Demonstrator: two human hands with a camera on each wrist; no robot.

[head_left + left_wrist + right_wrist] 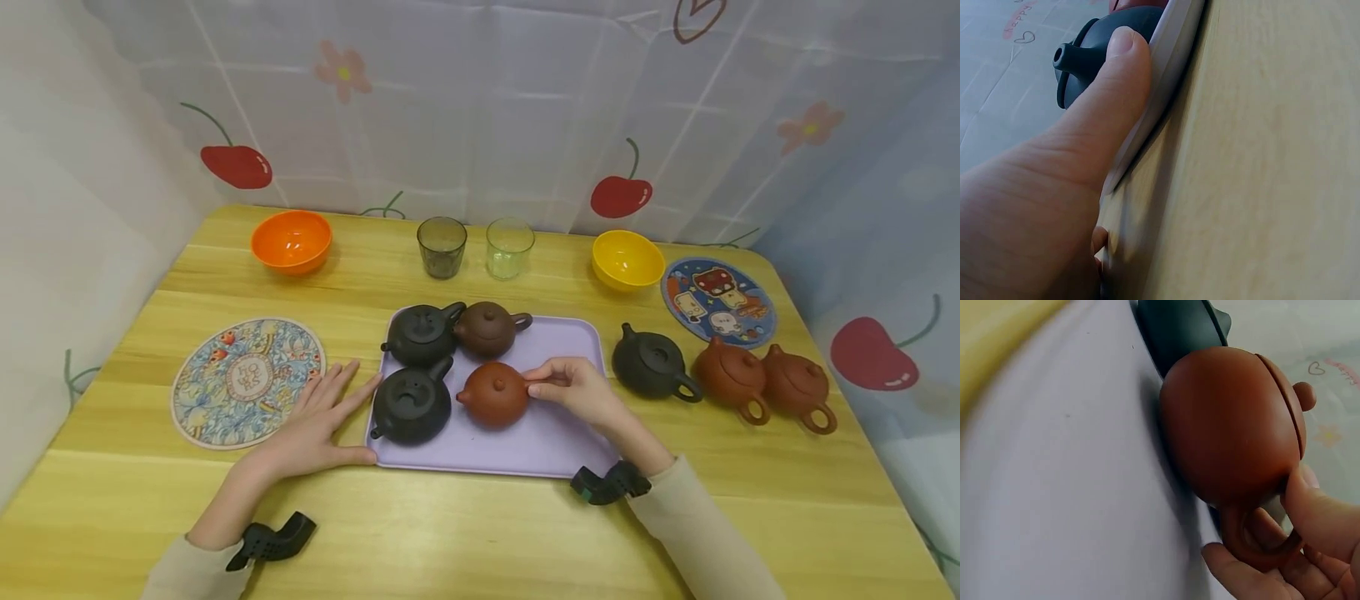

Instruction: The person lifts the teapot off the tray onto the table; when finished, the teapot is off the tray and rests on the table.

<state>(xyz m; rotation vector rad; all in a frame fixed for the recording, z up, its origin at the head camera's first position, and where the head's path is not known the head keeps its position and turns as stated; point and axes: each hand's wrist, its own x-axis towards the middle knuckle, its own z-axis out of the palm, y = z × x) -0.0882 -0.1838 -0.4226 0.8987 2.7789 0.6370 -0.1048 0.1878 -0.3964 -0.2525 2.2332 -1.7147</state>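
My right hand (573,387) pinches the handle of an orange-brown teapot (495,398), which sits on a lilac tray (517,450) with its spout toward the left. In the right wrist view, thumb and fingers close round the handle of that teapot (1229,425). With fingers spread, my left hand (315,425) lies at the tray's left edge, the thumb touching the near left corner. Also on the tray are a black teapot (412,408) at the front left, another black teapot (422,337) behind it, and a dark brown teapot (486,332) at the back.
Right of the tray stand a black teapot (648,365) and two reddish-brown teapots (731,375). Along the back are an orange bowl (292,242), a grey glass (442,250), a green glass (508,250) and a yellow bowl (627,262). Round mats (217,396) lie left and back right.
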